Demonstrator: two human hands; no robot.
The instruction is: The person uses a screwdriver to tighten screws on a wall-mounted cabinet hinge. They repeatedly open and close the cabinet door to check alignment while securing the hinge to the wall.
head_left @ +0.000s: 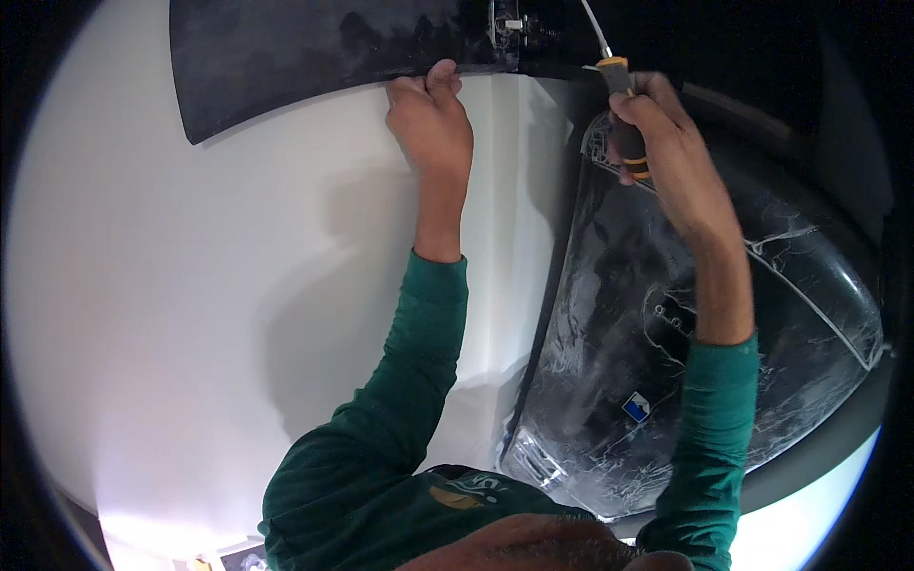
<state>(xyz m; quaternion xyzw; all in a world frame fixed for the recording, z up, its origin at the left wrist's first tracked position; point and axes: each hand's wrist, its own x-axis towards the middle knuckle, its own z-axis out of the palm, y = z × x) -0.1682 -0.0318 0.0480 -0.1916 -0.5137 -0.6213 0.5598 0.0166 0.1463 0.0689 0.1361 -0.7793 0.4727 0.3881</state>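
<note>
At the top, my left hand [430, 119] is closed on the lower edge of a dark curved panel [314, 57], thumb up against it and fingers partly hidden. My right hand [666, 143] wraps round the handle of a screwdriver-like tool [617, 81], dark with orange bands. Its thin pale shaft points upward, bends slightly left and runs out of the picture, so the tip is out of sight. A small metal latch-like fitting [512, 26] sits at the dark panel's right end, between the two hands.
Below the panel spreads a large smooth white surface [209, 285] with my arms' shadows on it. On the right, under my right forearm, is a big black opening covered in wrinkled plastic sheeting [609, 314], bearing a small blue and white sticker [636, 407]. A grey rim [809, 466] curves round it.
</note>
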